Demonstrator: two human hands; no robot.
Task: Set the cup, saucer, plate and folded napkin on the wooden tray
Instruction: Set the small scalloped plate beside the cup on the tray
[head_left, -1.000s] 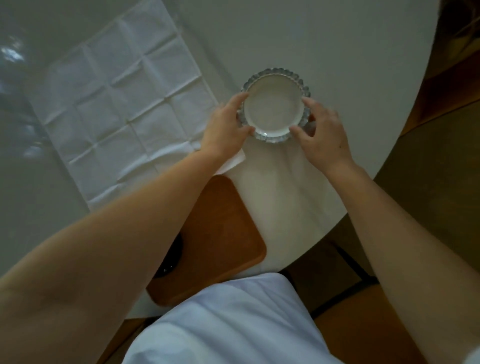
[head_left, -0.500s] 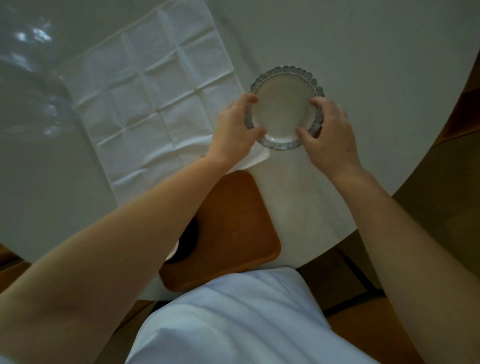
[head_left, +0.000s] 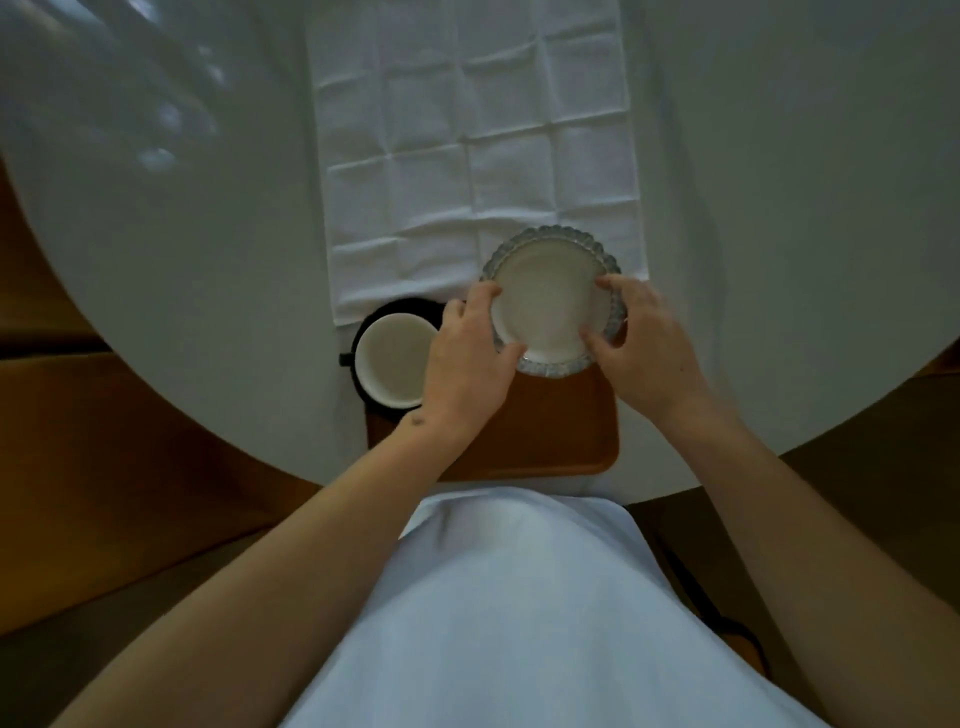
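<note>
Gripping the scalloped glass-rimmed white plate (head_left: 550, 301) by opposite edges, the left hand (head_left: 467, 364) and right hand (head_left: 649, 348) are both curling fingers around its rim, holding it over the far edge of the brown wooden tray (head_left: 545, 431). The white cup (head_left: 397, 358) on a black saucer (head_left: 410, 306) is sitting at the tray's left corner. The creased white napkin (head_left: 467, 156) is lying unfolded on the grey round counter (head_left: 779, 208).

- Both forearms bare up to the frame edges, no sleeve in sight
- Left hand (head_left: 464, 364) and right hand (head_left: 647, 345) bare, no rings or watch visible
- Small dark mark (head_left: 416, 422) at the left wrist
- Pale, smooth white garment (head_left: 519, 613) over the torso and lap
</note>
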